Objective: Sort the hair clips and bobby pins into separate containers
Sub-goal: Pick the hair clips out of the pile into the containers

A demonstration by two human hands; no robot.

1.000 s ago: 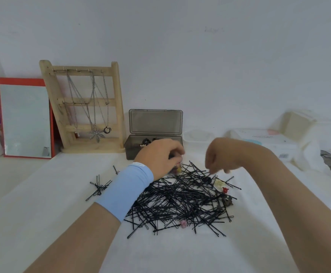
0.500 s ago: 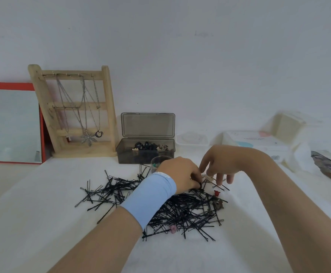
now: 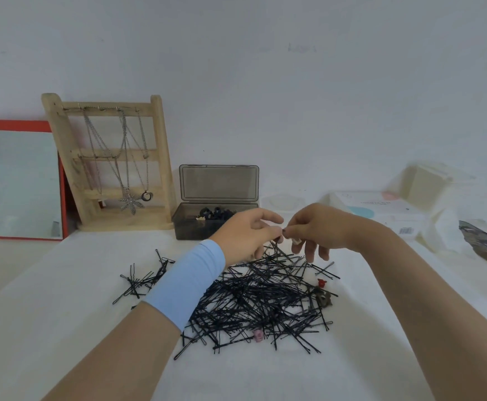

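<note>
Soft, even light is being cast; shadows are being kept faint, and edges are being bent.

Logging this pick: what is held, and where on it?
The right hand pinches a small cream hair clip by its top; left hand: cannot tell.

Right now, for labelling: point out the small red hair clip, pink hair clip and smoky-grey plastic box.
red hair clip (image 3: 321, 283): head view, its body.
pink hair clip (image 3: 258, 334): head view, its middle.
smoky-grey plastic box (image 3: 190, 227): head view, front wall.
</note>
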